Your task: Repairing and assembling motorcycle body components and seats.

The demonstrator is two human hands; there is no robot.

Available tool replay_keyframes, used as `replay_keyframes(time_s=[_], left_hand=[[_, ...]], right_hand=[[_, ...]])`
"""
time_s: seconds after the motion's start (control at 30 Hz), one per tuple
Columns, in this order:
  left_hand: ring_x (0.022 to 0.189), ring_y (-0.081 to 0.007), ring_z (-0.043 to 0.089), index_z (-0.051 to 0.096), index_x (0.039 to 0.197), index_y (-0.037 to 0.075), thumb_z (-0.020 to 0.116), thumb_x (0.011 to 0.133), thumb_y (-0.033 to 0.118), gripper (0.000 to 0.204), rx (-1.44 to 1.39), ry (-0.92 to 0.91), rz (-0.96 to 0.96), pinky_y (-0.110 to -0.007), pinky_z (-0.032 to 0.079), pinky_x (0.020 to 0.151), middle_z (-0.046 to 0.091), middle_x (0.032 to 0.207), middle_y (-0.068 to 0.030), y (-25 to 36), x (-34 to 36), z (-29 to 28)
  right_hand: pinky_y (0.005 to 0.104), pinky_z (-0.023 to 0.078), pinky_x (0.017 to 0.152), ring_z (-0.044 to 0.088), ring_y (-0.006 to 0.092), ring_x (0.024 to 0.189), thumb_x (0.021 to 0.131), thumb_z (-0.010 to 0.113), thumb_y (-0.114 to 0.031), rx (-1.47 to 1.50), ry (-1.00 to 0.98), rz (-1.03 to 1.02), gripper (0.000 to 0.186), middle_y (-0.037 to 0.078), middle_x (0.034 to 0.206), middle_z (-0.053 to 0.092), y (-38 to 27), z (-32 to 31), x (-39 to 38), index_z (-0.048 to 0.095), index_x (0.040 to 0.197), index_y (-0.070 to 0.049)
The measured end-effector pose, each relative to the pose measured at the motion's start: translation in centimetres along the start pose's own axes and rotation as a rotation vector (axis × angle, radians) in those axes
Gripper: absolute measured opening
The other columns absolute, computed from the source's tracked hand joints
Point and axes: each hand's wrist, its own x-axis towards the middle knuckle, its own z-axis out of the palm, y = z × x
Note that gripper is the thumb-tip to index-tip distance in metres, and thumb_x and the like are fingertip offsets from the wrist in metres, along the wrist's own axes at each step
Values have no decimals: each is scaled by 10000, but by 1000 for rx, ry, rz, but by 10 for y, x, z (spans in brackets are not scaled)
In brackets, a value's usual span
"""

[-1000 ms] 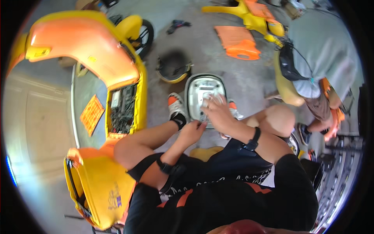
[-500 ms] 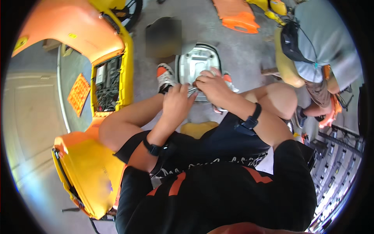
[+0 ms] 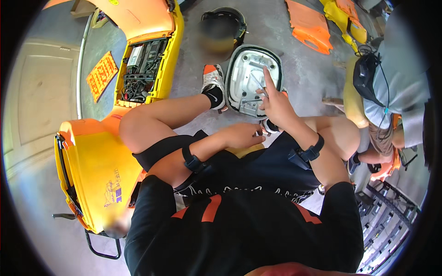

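My right hand point(image 3: 274, 103) grips a thin silver tool point(image 3: 257, 82), index finger stretched along or beside it, above a pale metal base point(image 3: 245, 64) with a black rim. The base lies on the floor between my shoes, with bolt holes and small fittings on its inner face. My left hand point(image 3: 244, 135) is lower, in front of my lap, fingers loosely curved and apart, with nothing visible in them.
Left: an orange-and-yellow scooter point(image 3: 149, 69) with wiring exposed, another yellow body part point(image 3: 99, 170), an orange mat point(image 3: 102, 73). Ahead: a dark round shell point(image 3: 235, 23), orange panels point(image 3: 306, 25). A person in grey point(image 3: 391, 78) is at right, near a black rack point(image 3: 391, 216).
My left hand has left the tool area above the base and dropped toward my lap. My right hand has turned upward with the silver tool, index finger extended.
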Motion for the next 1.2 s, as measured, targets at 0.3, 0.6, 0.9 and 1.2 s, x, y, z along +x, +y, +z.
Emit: replay_keyframes(time_s=[0.3, 0.6, 0.9, 1.2], left_hand=[[964, -363, 625, 598, 1024, 34, 611, 863, 291, 304, 227, 250, -78, -456, 489, 825, 645, 990, -203, 16, -9, -9], [640, -319, 614, 522, 1000, -17, 495, 961, 174, 197, 360, 594, -83, -437, 506, 561, 590, 838, -191, -36, 9, -3], [677, -299, 661, 580, 877, -56, 560, 930, 263, 324, -195, 480, -53, -399, 495, 642, 661, 741, -187, -20, 6, -15], [774, -383, 651, 676, 907, 20, 630, 879, 328, 312, 111, 332, 64, -447, 501, 693, 659, 807, -218, 14, -9, -25]], right_hand=[[402, 481, 782, 634, 327, 896, 730, 547, 26, -419, -14, -516, 287, 134, 1000, 670, 5, -6, 5, 666, 986, -24], [488, 333, 1053, 469, 304, 1225, 793, 586, -124, -699, 276, -541, 421, 142, 1265, 554, -8, 1, 3, 593, 1210, -67], [474, 499, 794, 639, 395, 919, 908, 543, -254, -76, -65, 95, 540, 251, 956, 658, -7, 4, -2, 421, 1309, 86], [430, 500, 761, 647, 381, 899, 899, 608, -240, 9, -100, -83, 344, 214, 970, 669, 11, 15, 9, 613, 1103, 37]])
